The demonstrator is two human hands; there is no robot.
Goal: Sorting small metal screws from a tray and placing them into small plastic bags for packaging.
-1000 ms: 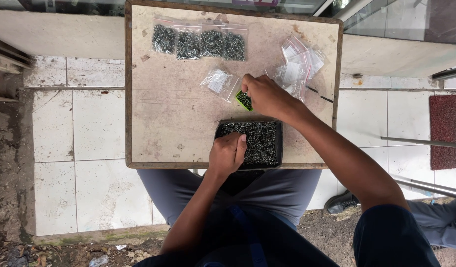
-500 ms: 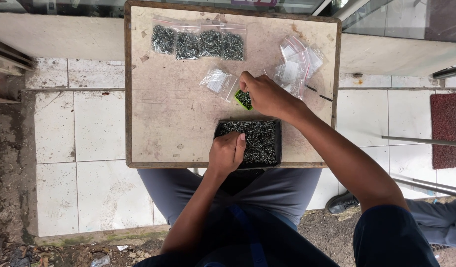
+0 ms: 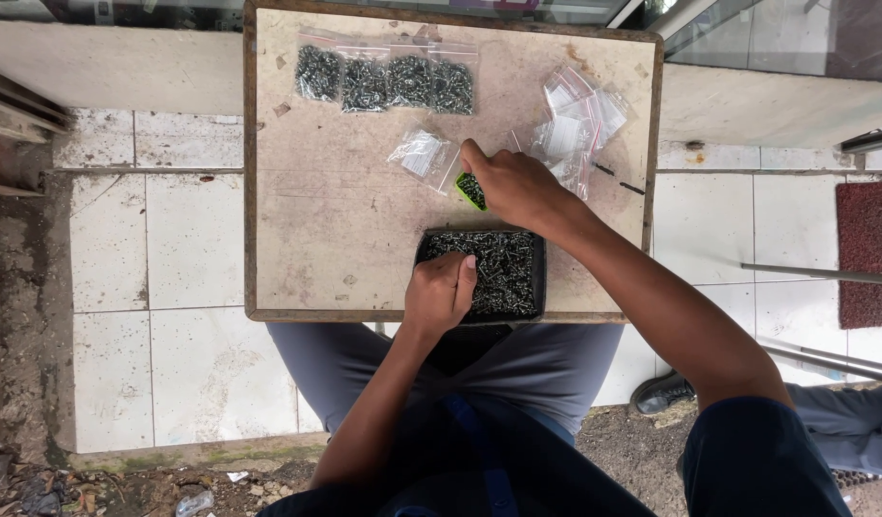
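1. Your left hand (image 3: 441, 292) rests curled on the black tray of screws (image 3: 503, 273) at the bench (image 3: 335, 230) front edge.
2. Your right hand (image 3: 513, 187) grips a small green scoop (image 3: 470, 191) just beyond the tray.

sleeves: dark navy, short | trousers: grey | hands (image 3: 441, 292): bare

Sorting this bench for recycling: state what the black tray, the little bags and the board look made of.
Black tray: likely moulded plastic, matte with thin walls, though painted metal is possible. Filled bags and empty bags: clear, glossy plastic film that crinkles and shows its contents. Board: probably plywood or laminate, pale, stained and scuffed, with a darker wooden rim. The small dark pieces glint like metal.
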